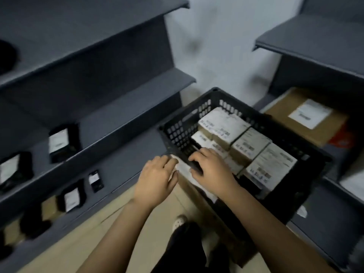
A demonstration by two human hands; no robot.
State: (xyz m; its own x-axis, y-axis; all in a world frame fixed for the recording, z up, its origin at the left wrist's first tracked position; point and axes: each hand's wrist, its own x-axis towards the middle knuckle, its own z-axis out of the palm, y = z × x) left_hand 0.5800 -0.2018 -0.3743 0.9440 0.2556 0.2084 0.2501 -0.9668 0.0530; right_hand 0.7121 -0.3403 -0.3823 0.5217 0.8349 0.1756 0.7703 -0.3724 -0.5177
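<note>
My right hand (pixel 208 166) is curled over the near rim of the black crate (pixel 178 131), fingers hooked inside. My left hand (pixel 157 180) lies just at its 9 o'clock, fingers bent on the white-topped carton (pixel 184 171) showing below that rim; I cannot tell if it grips. The crate sits mid-frame, packed with labelled boxes (pixel 224 125). Grey shelves (pixel 110 138) at 9 o'clock carry black pouches (pixel 61 140). A brown parcel (pixel 307 117) lies at 2 o'clock.

One black crate (pixel 178 133), perhaps six labelled boxes (pixel 250 144) inside, four labelled pouches (pixel 63 141), one carton (pixel 307 117).
</note>
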